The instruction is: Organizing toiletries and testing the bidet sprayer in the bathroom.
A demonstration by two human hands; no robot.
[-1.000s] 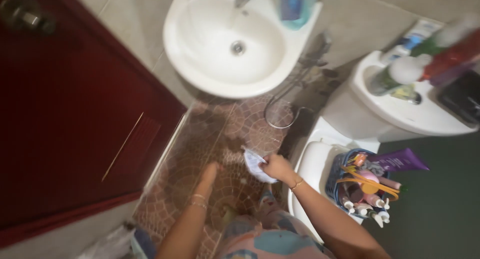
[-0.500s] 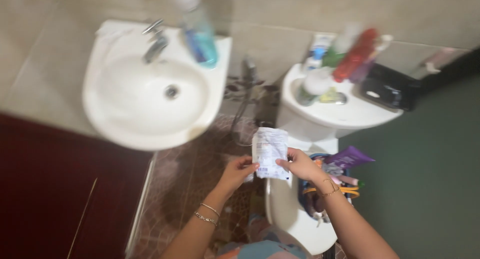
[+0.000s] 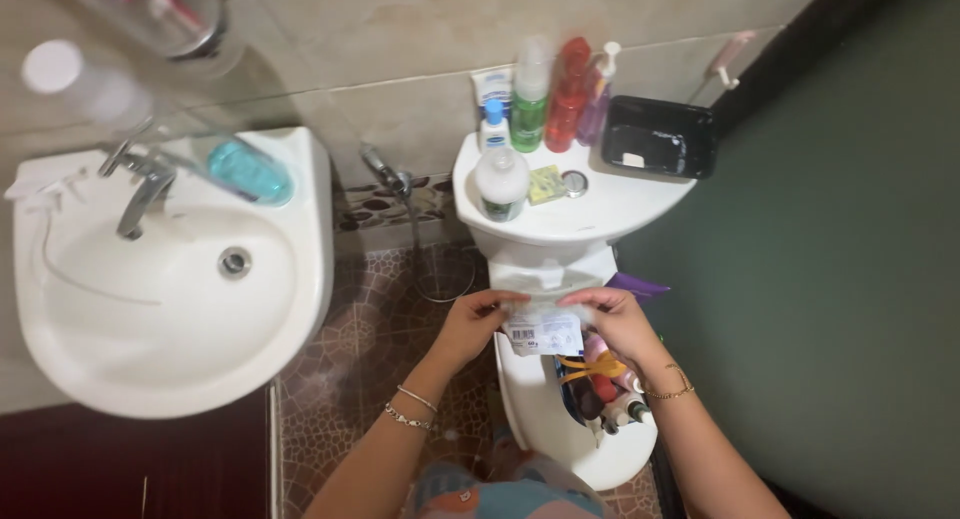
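Note:
Both hands hold a small white plastic packet (image 3: 545, 331) over the closed toilet lid (image 3: 540, 409). My left hand (image 3: 472, 324) pinches its upper left edge and my right hand (image 3: 618, 322) pinches its upper right edge. The packet hangs between them, printed side facing me. Under my right wrist a blue basket (image 3: 585, 399) full of several tubes and bottles sits on the lid.
The toilet tank top (image 3: 600, 204) carries several bottles, a white lotion bottle (image 3: 501, 183) and a black tray (image 3: 658, 137). A white sink (image 3: 170, 279) with a tap and a blue-liquid bottle (image 3: 240, 169) is at left. A dark green wall (image 3: 840, 279) is at right.
My view has swung right, from the door and floor toward the toilet. The packet rose from near the floor to above the toilet lid, and my left hand joined my right on it.

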